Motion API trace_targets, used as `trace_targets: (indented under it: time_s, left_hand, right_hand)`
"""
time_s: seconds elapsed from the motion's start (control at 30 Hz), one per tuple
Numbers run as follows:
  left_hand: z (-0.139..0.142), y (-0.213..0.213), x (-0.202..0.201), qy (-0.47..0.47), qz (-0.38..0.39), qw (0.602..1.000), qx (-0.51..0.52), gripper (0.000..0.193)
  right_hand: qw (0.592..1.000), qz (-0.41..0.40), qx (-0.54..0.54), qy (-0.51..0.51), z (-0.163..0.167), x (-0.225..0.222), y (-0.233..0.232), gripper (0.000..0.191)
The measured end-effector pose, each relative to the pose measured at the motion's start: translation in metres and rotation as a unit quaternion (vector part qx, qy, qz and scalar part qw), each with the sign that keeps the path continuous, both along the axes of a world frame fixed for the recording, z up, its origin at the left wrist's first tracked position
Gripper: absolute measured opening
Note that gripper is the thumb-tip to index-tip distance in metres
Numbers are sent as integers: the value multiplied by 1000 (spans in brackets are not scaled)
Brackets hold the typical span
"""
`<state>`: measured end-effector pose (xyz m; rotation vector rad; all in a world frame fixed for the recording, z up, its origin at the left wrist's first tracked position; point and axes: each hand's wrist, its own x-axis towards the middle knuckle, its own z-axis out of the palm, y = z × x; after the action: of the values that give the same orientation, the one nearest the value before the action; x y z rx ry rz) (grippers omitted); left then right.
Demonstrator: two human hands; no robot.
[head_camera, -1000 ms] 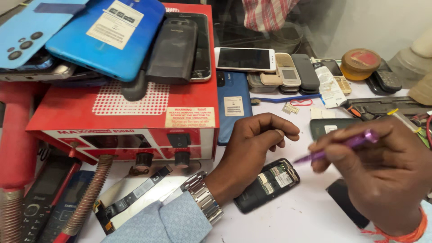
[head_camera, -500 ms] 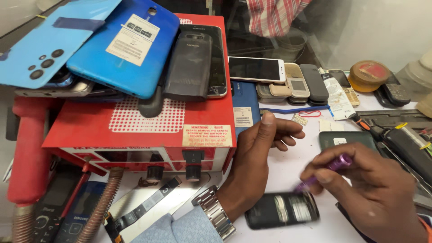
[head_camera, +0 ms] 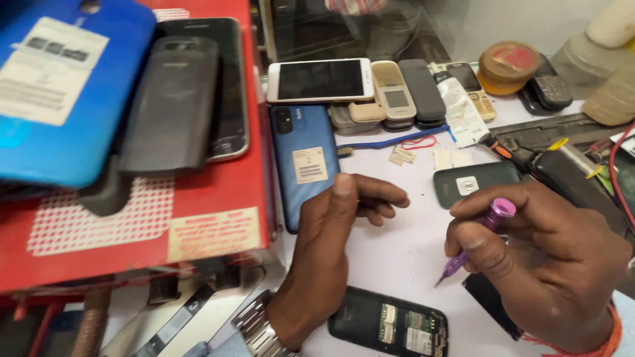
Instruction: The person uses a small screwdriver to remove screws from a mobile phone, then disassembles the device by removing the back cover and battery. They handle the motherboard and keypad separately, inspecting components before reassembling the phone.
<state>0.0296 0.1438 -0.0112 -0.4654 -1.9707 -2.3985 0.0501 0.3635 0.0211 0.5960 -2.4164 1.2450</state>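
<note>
While the opened phone [head_camera: 389, 325] lies flat on the white bench near the bottom edge, its back off and its board bare, neither hand touches it. Just above it, the right hand [head_camera: 539, 264] is closed on a purple screwdriver [head_camera: 475, 241], thumb and forefinger pinching the shaft, tip slanting down toward the bench and clear of the phone. The left hand [head_camera: 331, 244] hovers empty beside it, thumb up and fingers loosely curled, holding nothing; a metal watch [head_camera: 258, 327] sits at its wrist. By my reading, this is a pause between screws, and the tip would have to come down squarely onto a small screw head with the phone steadied. Farther off lie a blue phone [head_camera: 305, 162] face down and a dark phone [head_camera: 473, 183]. The red box [head_camera: 218, 218] at left carries a stack of phones and back covers on its lid. At the far edge, a round tin [head_camera: 508, 66] stands shut, contents unseen.
</note>
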Motion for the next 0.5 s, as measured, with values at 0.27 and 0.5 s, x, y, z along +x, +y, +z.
trace_targets:
  time_s: [0.27, 0.5]
  left_hand:
    - [-1, 10, -10, -18, -12, 999, 40, 75]
    - [22, 25, 5, 32, 39, 994, -99, 41]
  right_hand:
    - [956, -44, -269, 105, -5, -23, 10, 16]
    - [932, -27, -329, 149, 14, -23, 26, 20]
